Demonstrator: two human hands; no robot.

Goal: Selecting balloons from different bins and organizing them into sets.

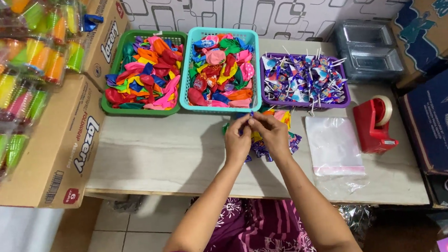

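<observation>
Just below the teal basket, left hand and right hand meet, fingertips narrowly pinched together on a small colourful packet.

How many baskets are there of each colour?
Green basket: 1
Turquoise basket: 1
Purple basket: 1
Total: 3
</observation>
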